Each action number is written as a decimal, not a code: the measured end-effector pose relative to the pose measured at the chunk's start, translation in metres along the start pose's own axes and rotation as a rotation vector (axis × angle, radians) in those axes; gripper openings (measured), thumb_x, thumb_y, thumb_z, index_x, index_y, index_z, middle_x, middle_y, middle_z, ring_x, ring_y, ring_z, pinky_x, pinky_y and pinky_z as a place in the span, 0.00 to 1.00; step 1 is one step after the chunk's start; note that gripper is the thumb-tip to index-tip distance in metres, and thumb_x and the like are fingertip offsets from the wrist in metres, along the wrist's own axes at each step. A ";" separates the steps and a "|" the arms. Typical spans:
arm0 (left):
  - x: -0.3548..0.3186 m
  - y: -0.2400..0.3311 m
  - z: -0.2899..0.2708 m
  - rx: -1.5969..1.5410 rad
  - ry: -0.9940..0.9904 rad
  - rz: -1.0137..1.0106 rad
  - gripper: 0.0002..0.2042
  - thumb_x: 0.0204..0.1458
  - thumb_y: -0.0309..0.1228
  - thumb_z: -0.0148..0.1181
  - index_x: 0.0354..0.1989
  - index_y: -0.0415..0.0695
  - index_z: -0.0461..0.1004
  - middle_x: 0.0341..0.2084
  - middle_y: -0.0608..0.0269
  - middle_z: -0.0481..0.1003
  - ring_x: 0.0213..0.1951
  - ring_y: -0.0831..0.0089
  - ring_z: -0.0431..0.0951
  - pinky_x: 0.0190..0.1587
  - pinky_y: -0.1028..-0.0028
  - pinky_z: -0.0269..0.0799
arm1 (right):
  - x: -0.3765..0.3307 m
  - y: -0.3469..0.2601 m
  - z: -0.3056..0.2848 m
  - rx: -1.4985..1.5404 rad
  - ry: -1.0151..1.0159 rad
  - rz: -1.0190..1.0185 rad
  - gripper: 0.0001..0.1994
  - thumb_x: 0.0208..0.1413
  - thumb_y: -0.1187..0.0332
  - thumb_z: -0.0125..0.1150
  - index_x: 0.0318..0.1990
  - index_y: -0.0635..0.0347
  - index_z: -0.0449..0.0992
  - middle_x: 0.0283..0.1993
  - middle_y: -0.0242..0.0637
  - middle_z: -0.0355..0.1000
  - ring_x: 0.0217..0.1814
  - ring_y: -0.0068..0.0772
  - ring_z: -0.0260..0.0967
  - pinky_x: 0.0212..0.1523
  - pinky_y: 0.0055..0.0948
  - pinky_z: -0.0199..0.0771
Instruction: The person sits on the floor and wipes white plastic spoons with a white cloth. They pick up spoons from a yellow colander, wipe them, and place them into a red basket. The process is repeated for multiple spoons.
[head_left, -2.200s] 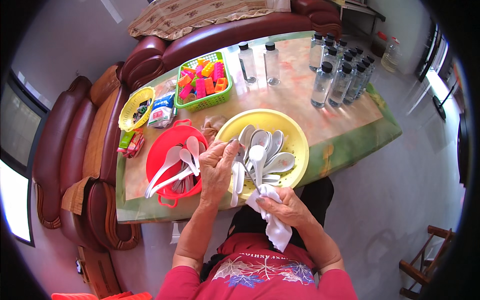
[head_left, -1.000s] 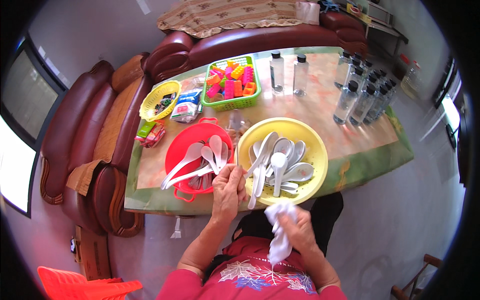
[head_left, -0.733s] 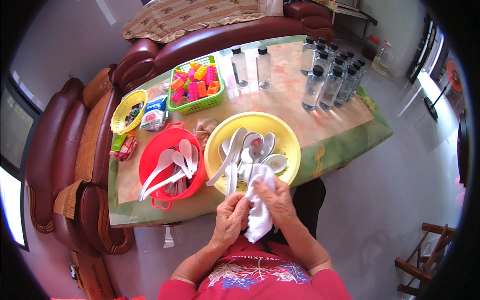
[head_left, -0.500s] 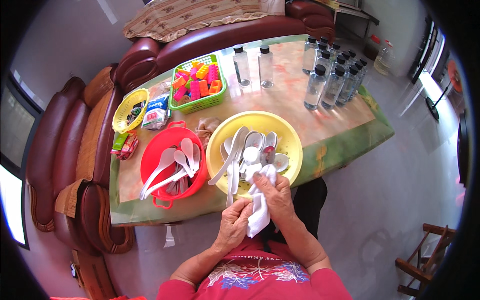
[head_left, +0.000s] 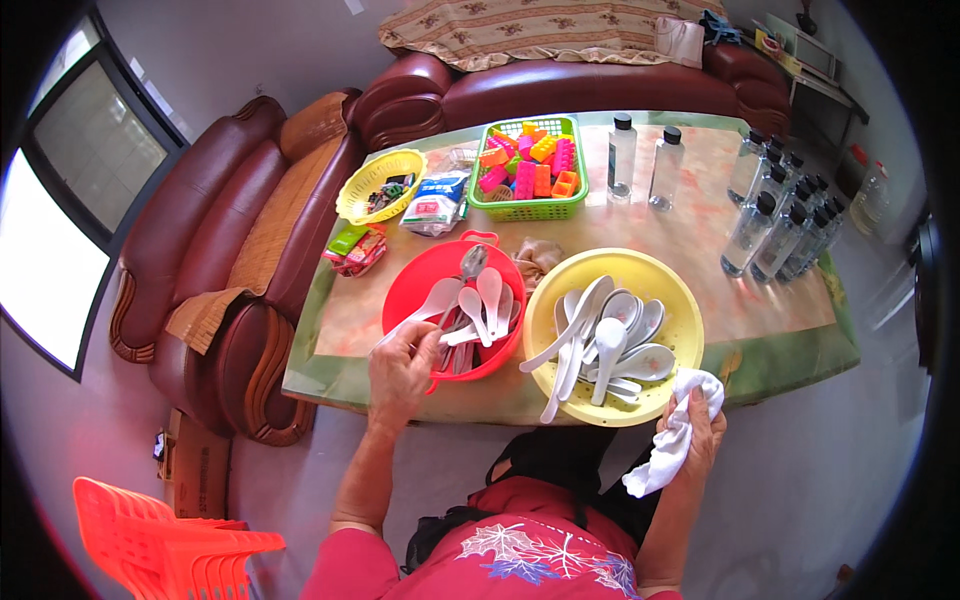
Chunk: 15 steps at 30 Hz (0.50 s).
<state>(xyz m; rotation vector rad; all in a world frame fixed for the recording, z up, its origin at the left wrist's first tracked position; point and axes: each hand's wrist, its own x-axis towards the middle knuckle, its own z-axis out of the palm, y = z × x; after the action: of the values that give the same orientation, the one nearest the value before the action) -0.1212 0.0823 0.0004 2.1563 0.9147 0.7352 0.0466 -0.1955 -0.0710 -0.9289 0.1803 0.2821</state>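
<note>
Two bowls (head_left: 682, 315) hold spoons (head_left: 610, 345); left fingers (head_left: 426, 342) pinch a metal spoon (head_left: 474, 262), right fingers (head_left: 703, 418) clutch cloth (head_left: 666, 455).

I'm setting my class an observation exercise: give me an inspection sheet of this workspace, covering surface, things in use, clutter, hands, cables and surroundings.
Surface: table, green border, pinkish middle.
Things in use: metal spoon over the red basin, which holds other spoons; white spoons piled in the yellow basin.
Clutter: green basket of toy blocks, small yellow basket, packets, black-capped bottles.
Hands: left hand pinches the metal spoon's handle; right hand grips a white cloth.
Cables: nothing seen.
Surroundings: maroon sofas, stacked orange chairs.
</note>
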 end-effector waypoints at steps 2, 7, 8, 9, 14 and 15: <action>0.013 -0.015 -0.010 0.322 0.085 0.066 0.08 0.49 0.34 0.59 0.32 0.44 0.77 0.28 0.58 0.75 0.28 0.62 0.76 0.31 0.64 0.69 | -0.002 0.005 -0.004 -0.011 -0.093 0.011 0.08 0.55 0.65 0.59 0.36 0.61 0.72 0.21 0.35 0.69 0.16 0.21 0.64 0.14 0.19 0.62; 0.028 -0.039 -0.003 0.610 0.139 0.048 0.06 0.48 0.34 0.60 0.30 0.48 0.79 0.28 0.61 0.74 0.33 0.60 0.75 0.35 0.60 0.71 | -0.009 0.004 -0.006 -0.072 -0.158 0.019 0.09 0.56 0.64 0.57 0.36 0.62 0.71 0.20 0.36 0.69 0.14 0.23 0.63 0.13 0.20 0.61; 0.031 -0.041 -0.002 0.653 0.148 0.068 0.06 0.47 0.35 0.60 0.30 0.48 0.79 0.28 0.61 0.74 0.34 0.61 0.75 0.35 0.60 0.71 | -0.009 0.003 -0.007 -0.078 -0.157 0.019 0.09 0.56 0.64 0.57 0.36 0.62 0.71 0.21 0.36 0.69 0.15 0.23 0.63 0.13 0.20 0.61; 0.034 -0.043 -0.001 0.694 0.157 0.088 0.06 0.47 0.35 0.60 0.30 0.49 0.79 0.28 0.61 0.74 0.35 0.61 0.75 0.35 0.61 0.71 | -0.009 0.002 -0.009 -0.084 -0.157 0.017 0.10 0.56 0.64 0.57 0.36 0.62 0.72 0.21 0.36 0.69 0.15 0.23 0.63 0.13 0.20 0.61; 0.044 -0.056 0.001 0.811 0.101 0.117 0.07 0.46 0.38 0.62 0.28 0.51 0.80 0.27 0.64 0.74 0.35 0.65 0.75 0.35 0.62 0.72 | -0.012 -0.001 -0.013 -0.040 -0.164 0.032 0.10 0.56 0.65 0.57 0.37 0.64 0.72 0.23 0.37 0.70 0.16 0.23 0.65 0.14 0.21 0.63; 0.045 -0.057 0.002 0.807 0.084 0.117 0.07 0.46 0.38 0.62 0.28 0.51 0.80 0.27 0.64 0.74 0.35 0.65 0.75 0.35 0.63 0.72 | -0.013 -0.002 -0.011 -0.034 -0.159 0.036 0.11 0.56 0.65 0.57 0.37 0.65 0.72 0.23 0.37 0.70 0.16 0.22 0.65 0.15 0.20 0.64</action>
<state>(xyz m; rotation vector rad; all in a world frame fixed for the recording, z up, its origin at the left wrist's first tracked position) -0.1158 0.1462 -0.0332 2.9111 1.2916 0.5627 0.0349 -0.2076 -0.0725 -0.9328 0.0464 0.3922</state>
